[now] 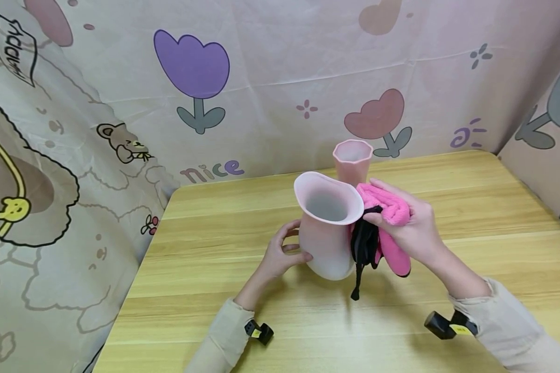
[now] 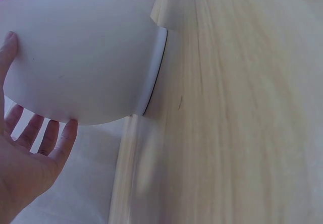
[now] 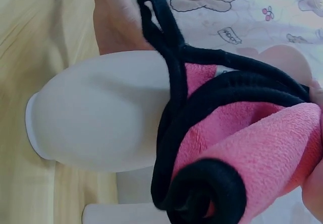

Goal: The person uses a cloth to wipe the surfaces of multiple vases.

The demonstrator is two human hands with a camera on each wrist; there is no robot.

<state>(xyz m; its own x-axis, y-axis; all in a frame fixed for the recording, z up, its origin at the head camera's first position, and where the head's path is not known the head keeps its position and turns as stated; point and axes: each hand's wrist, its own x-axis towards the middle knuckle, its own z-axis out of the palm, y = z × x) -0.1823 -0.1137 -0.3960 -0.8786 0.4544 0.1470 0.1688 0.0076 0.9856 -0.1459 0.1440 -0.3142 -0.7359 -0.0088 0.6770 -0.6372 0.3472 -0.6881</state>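
Note:
A pale pink-to-white vase (image 1: 324,248) with a wavy flared rim stands upright on the wooden table. My left hand (image 1: 282,251) holds its left side, thumb at the front and fingers round the back. In the left wrist view, the fingertips (image 2: 69,128) press on the vase's smooth wall. My right hand (image 1: 420,225) grips a bunched pink cloth (image 1: 394,254) with black edging, held against the vase's right side near the rim. The right wrist view shows the black hanging loop (image 3: 161,24) of the cloth, which covers the upper part of the vase there.
Behind the big vase stands a smaller pink vase (image 1: 352,168) with a faceted rim, partly hidden. The wooden table (image 1: 205,269) meets a printed fabric backdrop (image 1: 270,62) at the back and along the left side.

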